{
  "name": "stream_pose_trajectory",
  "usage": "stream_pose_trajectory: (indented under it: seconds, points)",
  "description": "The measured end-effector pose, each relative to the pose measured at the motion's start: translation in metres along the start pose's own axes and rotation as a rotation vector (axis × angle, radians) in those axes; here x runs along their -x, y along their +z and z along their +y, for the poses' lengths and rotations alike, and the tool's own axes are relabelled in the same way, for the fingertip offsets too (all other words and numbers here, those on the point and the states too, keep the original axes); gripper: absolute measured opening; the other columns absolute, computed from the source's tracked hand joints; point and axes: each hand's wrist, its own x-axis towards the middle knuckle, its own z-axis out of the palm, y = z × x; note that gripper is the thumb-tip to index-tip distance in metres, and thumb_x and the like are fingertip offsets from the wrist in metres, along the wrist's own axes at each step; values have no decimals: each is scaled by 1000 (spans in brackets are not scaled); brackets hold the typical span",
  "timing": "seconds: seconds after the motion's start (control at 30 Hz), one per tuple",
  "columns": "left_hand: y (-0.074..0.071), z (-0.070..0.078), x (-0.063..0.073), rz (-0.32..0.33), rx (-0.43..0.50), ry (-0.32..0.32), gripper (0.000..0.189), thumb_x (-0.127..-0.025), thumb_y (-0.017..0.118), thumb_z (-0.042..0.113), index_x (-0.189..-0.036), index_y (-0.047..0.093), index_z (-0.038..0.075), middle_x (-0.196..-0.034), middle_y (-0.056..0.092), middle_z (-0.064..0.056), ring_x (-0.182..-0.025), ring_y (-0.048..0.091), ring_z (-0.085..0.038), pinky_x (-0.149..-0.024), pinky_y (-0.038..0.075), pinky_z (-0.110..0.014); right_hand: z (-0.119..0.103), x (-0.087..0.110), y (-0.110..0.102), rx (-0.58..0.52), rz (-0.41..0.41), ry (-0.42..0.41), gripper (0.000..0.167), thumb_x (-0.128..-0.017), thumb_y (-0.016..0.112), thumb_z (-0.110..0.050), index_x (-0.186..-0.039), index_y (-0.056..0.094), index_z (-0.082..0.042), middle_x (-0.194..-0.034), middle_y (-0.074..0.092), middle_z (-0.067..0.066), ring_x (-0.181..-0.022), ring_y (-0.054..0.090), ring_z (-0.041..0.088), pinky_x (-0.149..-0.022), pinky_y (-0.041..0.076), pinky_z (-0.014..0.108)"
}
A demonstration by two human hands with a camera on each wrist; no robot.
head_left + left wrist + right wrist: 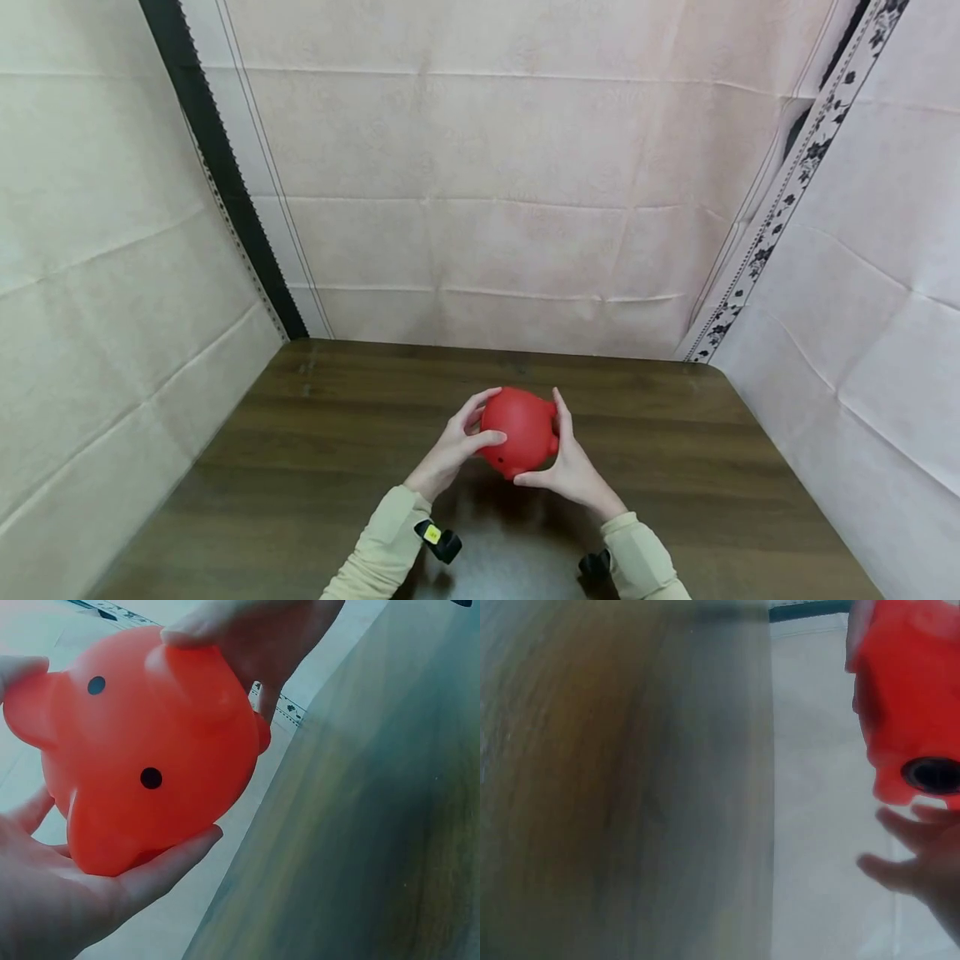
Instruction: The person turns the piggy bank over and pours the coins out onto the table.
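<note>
Watching from here, I see a person holding a red toy (519, 429) between two hands, raised above the brown surface (352, 417), around the middle of its width. The left hand (452, 442) is clamped on the toy's left side, its thumb over the near face and its other fingers reaching around the far part. The right hand (572, 468) brackets the opposite side, thumb at the near edge and fingers along the footed end; from the right wrist, some of those fingertips look spread and slightly off it. The toy is round, with two black eyes (151, 778), stubby ears (196, 690) and a dark round spot (934, 776) on its underside. Pale sleeves (372, 542) cover both forearms, and a black device (444, 543) sits at each wrist. White cloth (480, 150) hangs behind and on both sides, with a flowered border (791, 196) at the right corner.
</note>
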Motion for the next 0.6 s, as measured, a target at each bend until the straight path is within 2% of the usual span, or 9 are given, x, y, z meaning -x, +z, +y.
stream_pose_trajectory:
  seconds: [0.13,0.27,0.47,0.53,0.6]
  points:
    - [0,-1,1,-2,17,-17,69,-83,71,23,-144,39,32,-145,44,-8,-127,46,-30,-94,53,-44,-3,0,-1,-7,-16,12,121,-64,90,-25,-152,8,-36,-143,41,4,-127,47,30,-89,56,34]
    - [-2,-2,2,-4,25,-45,71,-82,72,24,-144,38,34,-146,44,-7,-127,46,-30,-94,53,-45,-5,1,-1,19,-23,-5,119,-64,91,-27,-151,11,-36,-142,44,1,-126,49,26,-88,55,28]
    - [-4,-2,2,-67,17,-79,74,-80,75,25,-144,38,34,-146,44,-8,-125,49,-30,-91,56,-45,-8,6,-8,82,-35,-30,121,-62,91,-29,-152,10,-34,-143,44,4,-126,49,27,-87,56,32]
    - [-5,-2,3,-65,4,-106,73,-80,76,28,-143,39,35,-146,43,-8,-123,50,-30,-88,57,-45,-9,5,-10,122,-56,-49,122,-62,91,-31,-153,9,-33,-142,45,5,-126,49,28,-86,57,34]
    - [-4,-1,3,-37,-26,-127,72,-80,77,32,-141,40,36,-145,43,-9,-122,51,-30,-85,58,-44,-10,2,-10,162,-80,-82,122,-63,90,-33,-153,9,-33,-142,45,5,-125,49,28,-86,57,35]
